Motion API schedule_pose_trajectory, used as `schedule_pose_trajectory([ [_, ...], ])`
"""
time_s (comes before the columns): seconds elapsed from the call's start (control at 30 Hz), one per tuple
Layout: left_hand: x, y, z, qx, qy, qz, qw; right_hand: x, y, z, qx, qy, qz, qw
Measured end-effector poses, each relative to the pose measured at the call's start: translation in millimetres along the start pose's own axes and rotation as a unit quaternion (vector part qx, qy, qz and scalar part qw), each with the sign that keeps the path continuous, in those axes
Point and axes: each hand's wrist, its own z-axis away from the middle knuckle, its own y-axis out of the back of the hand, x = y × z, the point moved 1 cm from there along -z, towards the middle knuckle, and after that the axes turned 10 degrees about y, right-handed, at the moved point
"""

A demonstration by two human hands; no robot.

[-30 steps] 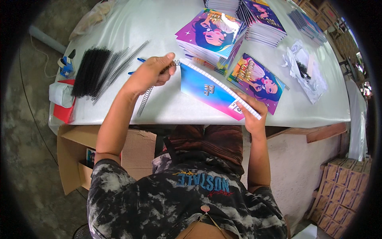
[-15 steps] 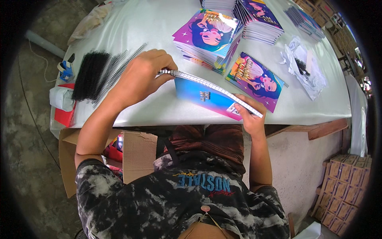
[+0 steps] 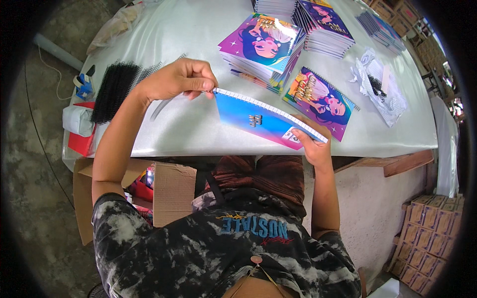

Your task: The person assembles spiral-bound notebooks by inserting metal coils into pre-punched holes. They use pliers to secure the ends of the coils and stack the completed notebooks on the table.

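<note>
Pinching end of dark coil (image 3: 215,91) at upper left corner of blue-to-pink notebook (image 3: 268,124) — left hand (image 3: 181,79), thumb and fingertips drawn together. Right hand (image 3: 316,142) grips notebook's lower right end, thumb over cover. Notebook hangs tilted above near part of white table (image 3: 191,141). Step in hand looks like threading coil into edge holes; next move likely calls for twisting coil along, pages kept steady. Beyond — stacked books (image 3: 263,47), purple-covered book (image 3: 320,102); far left, black coil bundle (image 3: 115,89).
</note>
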Motion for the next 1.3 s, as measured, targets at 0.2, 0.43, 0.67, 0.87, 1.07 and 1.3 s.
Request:
schedule_pose_trajectory([
  [0.2,19.1,-21.7,11.9,0.124,-0.094,-0.348,0.925,-2.6,-6.9,1.4,0.017,0.034,0.055,0.998],
  [0.43,31.4,-48.5,23.8,0.284,-0.164,-0.495,0.804,5.5,-15.1,8.1,-0.003,0.14,0.081,0.987],
  [0.67,36.1,-51.5,27.8,0.243,-0.15,-0.543,0.79,3.3,-20.4,7.6,-0.014,0.178,0.094,0.979],
  [0.87,45.0,-60.0,25.7,0.323,-0.14,-0.555,0.754,-1.8,-23.4,8.6,-0.025,0.178,0.103,0.978],
  [1.07,51.2,-56.5,30.8,0.26,-0.108,-0.581,0.763,-4.2,-26.5,9.9,-0.028,0.19,0.123,0.974],
  [1.3,39.9,-57.8,31.9,0.266,-0.098,-0.619,0.732,-3.1,-31.9,11.0,-0.007,0.23,0.136,0.964],
])
